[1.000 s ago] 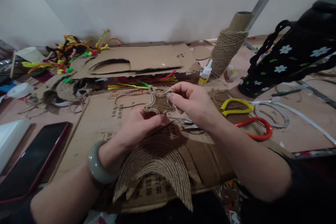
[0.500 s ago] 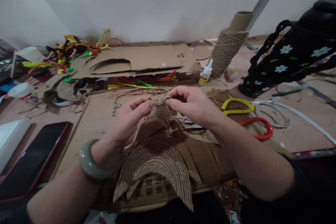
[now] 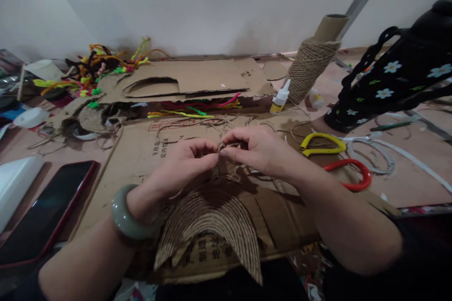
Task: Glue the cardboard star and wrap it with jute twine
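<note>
My left hand and my right hand meet over the cardboard, thumbs and fingertips pinched together on twine. Just below the fingers shows a small cardboard cutout edged with twine, mostly covered by my hands. Nearer to me lies a crescent covered in rows of twine, its tips pointing toward me. Loose twine trails behind and to the right of my hands. Under everything is a flat cardboard sheet with printed characters.
Behind on the right stand a glue bottle, a tilted twine spool and a black flowered bottle. Scissors with yellow and red handles lie by my right forearm. A phone is at left; colourful pipe cleaners are heaped behind.
My hands have come closer together and slightly toward me, now pinching at one spot. The twine-edged cutout is more covered than before. The view has shifted slightly.
</note>
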Motion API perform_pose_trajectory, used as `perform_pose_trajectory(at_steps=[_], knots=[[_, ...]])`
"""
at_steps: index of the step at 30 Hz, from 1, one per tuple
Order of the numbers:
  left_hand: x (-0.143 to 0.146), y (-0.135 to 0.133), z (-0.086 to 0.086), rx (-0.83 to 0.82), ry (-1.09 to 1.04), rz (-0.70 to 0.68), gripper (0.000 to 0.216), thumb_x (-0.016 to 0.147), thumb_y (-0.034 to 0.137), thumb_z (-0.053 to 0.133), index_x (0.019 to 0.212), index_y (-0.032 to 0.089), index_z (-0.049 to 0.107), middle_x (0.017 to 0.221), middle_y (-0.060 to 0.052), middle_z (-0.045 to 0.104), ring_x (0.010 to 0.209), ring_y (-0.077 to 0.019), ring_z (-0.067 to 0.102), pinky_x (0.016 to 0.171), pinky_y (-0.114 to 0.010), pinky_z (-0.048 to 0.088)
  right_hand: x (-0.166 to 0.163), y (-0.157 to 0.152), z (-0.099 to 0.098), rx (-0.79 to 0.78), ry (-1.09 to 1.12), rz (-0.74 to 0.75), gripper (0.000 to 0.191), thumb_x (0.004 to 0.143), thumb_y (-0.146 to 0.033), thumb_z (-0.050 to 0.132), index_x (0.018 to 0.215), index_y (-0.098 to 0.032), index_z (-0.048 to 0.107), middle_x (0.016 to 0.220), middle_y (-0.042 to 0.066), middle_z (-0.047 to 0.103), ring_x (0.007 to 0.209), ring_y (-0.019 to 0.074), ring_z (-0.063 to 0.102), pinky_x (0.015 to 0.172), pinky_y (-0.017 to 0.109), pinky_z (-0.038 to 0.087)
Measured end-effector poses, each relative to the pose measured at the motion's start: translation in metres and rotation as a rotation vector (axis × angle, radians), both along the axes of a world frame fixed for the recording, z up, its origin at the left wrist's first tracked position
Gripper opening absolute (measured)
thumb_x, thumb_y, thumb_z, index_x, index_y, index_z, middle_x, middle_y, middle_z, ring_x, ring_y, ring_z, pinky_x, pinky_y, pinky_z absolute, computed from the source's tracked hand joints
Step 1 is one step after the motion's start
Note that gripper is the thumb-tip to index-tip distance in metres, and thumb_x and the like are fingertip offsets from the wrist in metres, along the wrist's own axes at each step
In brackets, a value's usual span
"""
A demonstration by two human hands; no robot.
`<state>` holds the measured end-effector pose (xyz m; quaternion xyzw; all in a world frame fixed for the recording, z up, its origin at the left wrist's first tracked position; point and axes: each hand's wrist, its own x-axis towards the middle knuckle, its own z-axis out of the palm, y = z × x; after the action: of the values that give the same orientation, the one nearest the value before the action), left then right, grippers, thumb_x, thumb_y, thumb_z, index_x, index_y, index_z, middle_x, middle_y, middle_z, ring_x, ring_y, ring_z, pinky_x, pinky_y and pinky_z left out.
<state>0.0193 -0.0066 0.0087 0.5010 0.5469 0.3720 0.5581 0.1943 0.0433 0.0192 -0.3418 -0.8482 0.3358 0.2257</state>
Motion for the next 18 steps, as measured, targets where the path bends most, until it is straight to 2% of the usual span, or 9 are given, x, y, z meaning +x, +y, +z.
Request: perform_pose_trajectory(at_steps=[4, 10, 18], knots=[[-0.001, 0.002, -0.003, 0.045, -0.01, 0.083, 0.008, 0.067, 0.024, 0.067, 0.071, 0.016, 0.066, 0.064, 0.0, 0.061, 0.053, -0.0098, 0.051, 0.051, -0.022, 0.04, 0.0, 0.0, 0.0, 0.103, -0.01, -0.075, 0.021, 0.082, -0.033, 0.055, 0.09, -0.018, 0.067, 0.08, 0.002, 0.068, 0.07, 0.0122, 0.057, 0.063, 0.024, 0.037], [-0.004, 0.005, -0.009, 0.159, -0.046, 0.2, 0.004, 0.067, 0.021, 0.067, 0.068, 0.018, 0.064, 0.063, 0.002, 0.06, 0.057, -0.0094, 0.051, 0.056, -0.023, 0.04, 0.001, -0.003, -0.001, 0.383, -0.027, -0.116, 0.02, 0.086, -0.026, 0.049, 0.089, -0.016, 0.066, 0.087, 0.005, 0.067, 0.08, 0.0148, 0.058, 0.069, 0.026, 0.039], [0.002, 0.005, -0.013, 0.192, -0.078, 0.285, 0.006, 0.066, 0.019, 0.069, 0.069, 0.016, 0.064, 0.064, 0.002, 0.062, 0.058, -0.0091, 0.052, 0.058, -0.023, 0.041, -0.005, -0.016, -0.009, 0.618, -0.093, -0.158, 0.029, 0.092, -0.029, 0.038, 0.097, -0.02, 0.066, 0.084, 0.004, 0.066, 0.073, 0.0125, 0.057, 0.061, 0.025, 0.036]])
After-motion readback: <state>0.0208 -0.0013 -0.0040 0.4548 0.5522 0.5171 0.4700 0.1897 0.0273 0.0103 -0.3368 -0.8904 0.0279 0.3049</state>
